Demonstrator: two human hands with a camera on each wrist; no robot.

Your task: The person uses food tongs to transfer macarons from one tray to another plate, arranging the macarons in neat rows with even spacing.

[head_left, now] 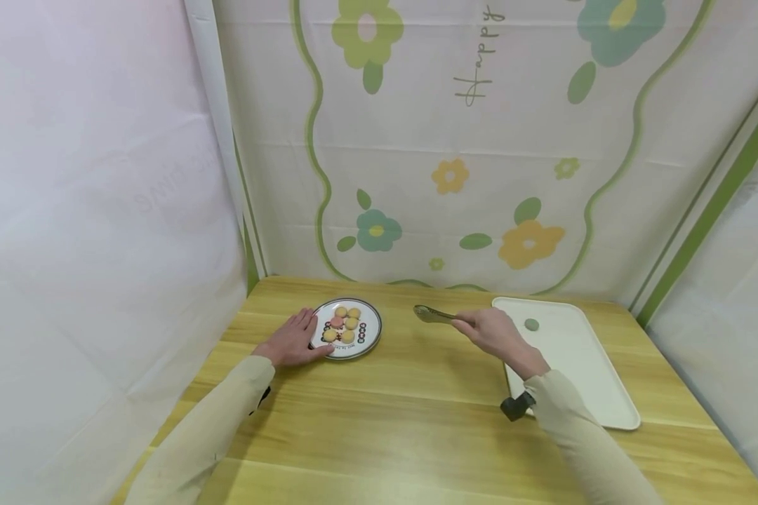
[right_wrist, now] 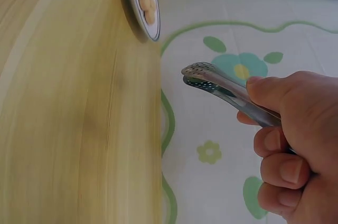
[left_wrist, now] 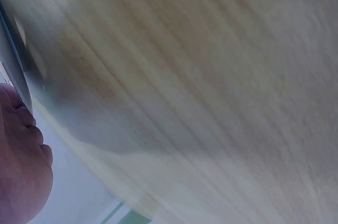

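My right hand grips metal tongs, held up between the plate and the tray. In the right wrist view the perforated ends of the tongs are close together, with a hint of green between them; I cannot tell what it is. My left hand rests at the left rim of a round white plate, fingers extended and thumb along its front edge. Small round yellow biscuits and a pink one lie on that plate. On the white tray sits a green round piece.
The wooden table meets a white cloth backdrop printed with flowers. White cloth walls also stand at the left and right. The tray lies partly beneath my right forearm, near the table's right side.
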